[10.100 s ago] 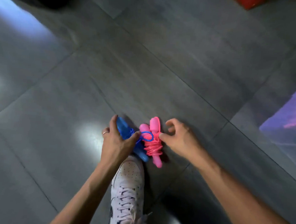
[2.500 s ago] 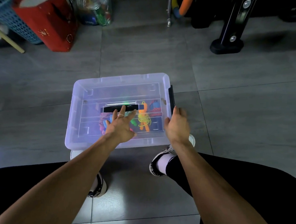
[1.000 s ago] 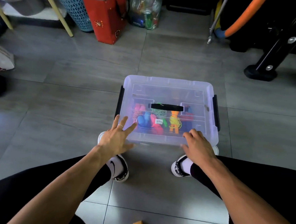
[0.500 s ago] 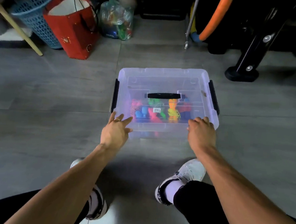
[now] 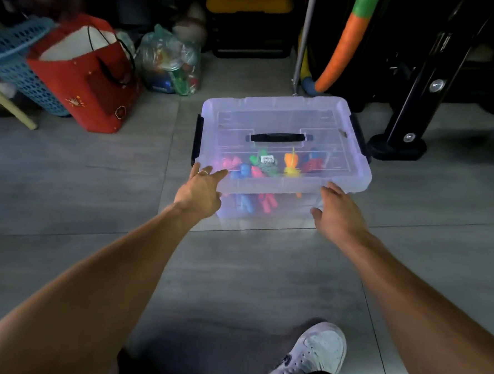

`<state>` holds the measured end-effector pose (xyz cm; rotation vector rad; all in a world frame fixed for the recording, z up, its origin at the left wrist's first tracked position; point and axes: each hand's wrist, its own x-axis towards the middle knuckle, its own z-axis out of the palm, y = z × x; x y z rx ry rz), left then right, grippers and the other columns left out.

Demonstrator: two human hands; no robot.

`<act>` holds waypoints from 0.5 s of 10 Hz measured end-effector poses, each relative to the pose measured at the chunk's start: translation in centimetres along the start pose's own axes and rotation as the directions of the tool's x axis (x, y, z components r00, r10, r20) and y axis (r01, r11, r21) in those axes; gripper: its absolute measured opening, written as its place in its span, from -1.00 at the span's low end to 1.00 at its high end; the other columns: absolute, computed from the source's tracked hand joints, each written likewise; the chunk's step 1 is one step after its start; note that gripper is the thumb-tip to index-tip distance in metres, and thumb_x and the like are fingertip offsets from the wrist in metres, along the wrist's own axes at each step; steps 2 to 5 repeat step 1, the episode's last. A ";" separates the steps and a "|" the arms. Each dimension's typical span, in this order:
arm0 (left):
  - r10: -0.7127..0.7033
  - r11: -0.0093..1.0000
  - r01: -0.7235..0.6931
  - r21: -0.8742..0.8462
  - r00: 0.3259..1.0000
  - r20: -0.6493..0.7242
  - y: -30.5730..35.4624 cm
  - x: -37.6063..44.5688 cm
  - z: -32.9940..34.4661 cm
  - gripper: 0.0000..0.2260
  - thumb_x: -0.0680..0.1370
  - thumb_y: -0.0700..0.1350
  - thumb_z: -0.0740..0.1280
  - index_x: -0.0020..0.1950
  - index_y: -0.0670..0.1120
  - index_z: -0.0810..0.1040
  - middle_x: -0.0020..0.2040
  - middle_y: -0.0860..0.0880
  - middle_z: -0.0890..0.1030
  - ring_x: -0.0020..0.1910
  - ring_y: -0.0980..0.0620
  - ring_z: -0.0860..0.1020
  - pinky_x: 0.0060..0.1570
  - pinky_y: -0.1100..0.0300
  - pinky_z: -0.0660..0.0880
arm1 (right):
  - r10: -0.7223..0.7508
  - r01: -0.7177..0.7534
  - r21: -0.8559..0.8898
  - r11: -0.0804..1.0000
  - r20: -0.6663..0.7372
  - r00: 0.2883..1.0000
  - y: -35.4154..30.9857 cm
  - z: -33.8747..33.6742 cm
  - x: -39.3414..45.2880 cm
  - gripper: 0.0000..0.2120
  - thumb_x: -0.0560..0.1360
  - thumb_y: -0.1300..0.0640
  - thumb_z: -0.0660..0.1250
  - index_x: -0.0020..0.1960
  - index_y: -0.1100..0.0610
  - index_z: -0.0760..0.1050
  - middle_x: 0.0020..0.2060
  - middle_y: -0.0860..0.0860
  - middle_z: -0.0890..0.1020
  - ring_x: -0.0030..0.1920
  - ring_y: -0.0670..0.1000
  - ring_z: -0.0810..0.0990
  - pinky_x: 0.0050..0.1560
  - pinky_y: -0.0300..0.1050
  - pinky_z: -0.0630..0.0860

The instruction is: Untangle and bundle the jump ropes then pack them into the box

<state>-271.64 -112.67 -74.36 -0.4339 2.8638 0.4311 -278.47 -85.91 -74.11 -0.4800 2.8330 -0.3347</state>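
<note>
- A white shoe [image 5: 313, 354] stands on the grey tiled floor [image 5: 248, 279] at the bottom of the view, nearest the camera, beside a dark trouser leg.
- Two bare forearms reach forward from the lower corners toward the box.
- The left hand [image 5: 200, 191] lies at the box's near left corner, its fingers [image 5: 217, 174] straight and released, the tips touching the edge of the lid; a ring sits on one finger.
- The right hand [image 5: 338, 211] is at the near right of the box, fingers loose and grasping nothing; whether it touches the wall I cannot tell.
- The clear plastic box [image 5: 353, 176] stands on the floor with its lid [image 5: 276, 116] on, a black handle [image 5: 277, 137] across the lid and black latches at both ends.
- The bundled jump ropes [image 5: 263, 166], pink, blue, green, orange and red, lie inside the box toward its near side, seen through the plastic.
- Beyond, to the left, stand a red paper bag [image 5: 84, 87], a blue mesh basket [image 5: 15, 60] and a clear bag of toys [image 5: 169, 63].
- Farther right are an orange and green foam tube [image 5: 342, 51] and a black stand [image 5: 402, 138].
</note>
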 end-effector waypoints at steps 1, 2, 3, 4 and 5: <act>-0.013 0.995 0.008 -0.101 0.998 -0.054 0.1 -0.6 -1.0 -0.52 0.59 -0.16 0.28 0.51 0.02 0.31 0.49 -0.09 0.34 0.48 -0.08 0.27 0.32 0.02 0.38 | -0.032 0.032 0.069 0.997 0.007 0.999 -0.8 -0.4 -0.1 -0.70 0.54 0.08 0.32 0.20 0.21 0.46 0.17 0.12 0.55 0.18 0.16 0.52 0.10 -0.01 0.47; -0.013 0.995 0.008 -0.101 0.998 -0.054 0.1 -0.6 -1.0 -0.52 0.59 -0.16 0.28 0.51 0.02 0.31 0.49 -0.09 0.34 0.48 -0.08 0.27 0.32 0.02 0.38 | -0.032 0.032 0.069 0.997 0.007 0.999 -0.8 -0.4 -0.1 -0.70 0.54 0.08 0.32 0.20 0.21 0.46 0.17 0.12 0.55 0.18 0.16 0.52 0.10 -0.01 0.47; -0.013 0.995 0.008 -0.101 0.998 -0.054 0.1 -0.6 -1.0 -0.52 0.59 -0.16 0.28 0.51 0.02 0.31 0.49 -0.09 0.34 0.48 -0.08 0.27 0.32 0.02 0.38 | -0.032 0.032 0.069 0.997 0.007 0.999 -0.8 -0.4 -0.1 -0.70 0.54 0.08 0.32 0.20 0.21 0.46 0.17 0.12 0.55 0.18 0.16 0.52 0.10 -0.01 0.47; -0.013 0.995 0.008 -0.101 0.998 -0.054 0.1 -0.6 -1.0 -0.52 0.59 -0.16 0.28 0.51 0.02 0.31 0.49 -0.09 0.34 0.48 -0.08 0.27 0.32 0.02 0.38 | -0.032 0.032 0.069 0.997 0.007 0.999 -0.8 -0.4 -0.1 -0.70 0.54 0.08 0.32 0.20 0.21 0.46 0.17 0.12 0.55 0.18 0.16 0.52 0.10 -0.01 0.47; -0.013 0.995 0.008 -0.101 0.998 -0.054 0.1 -0.6 -1.0 -0.52 0.59 -0.16 0.28 0.51 0.02 0.31 0.49 -0.09 0.34 0.48 -0.08 0.27 0.32 0.02 0.38 | -0.032 0.032 0.069 0.997 0.007 0.999 -0.8 -0.4 -0.1 -0.70 0.54 0.08 0.32 0.20 0.21 0.46 0.17 0.12 0.55 0.18 0.16 0.52 0.10 -0.01 0.47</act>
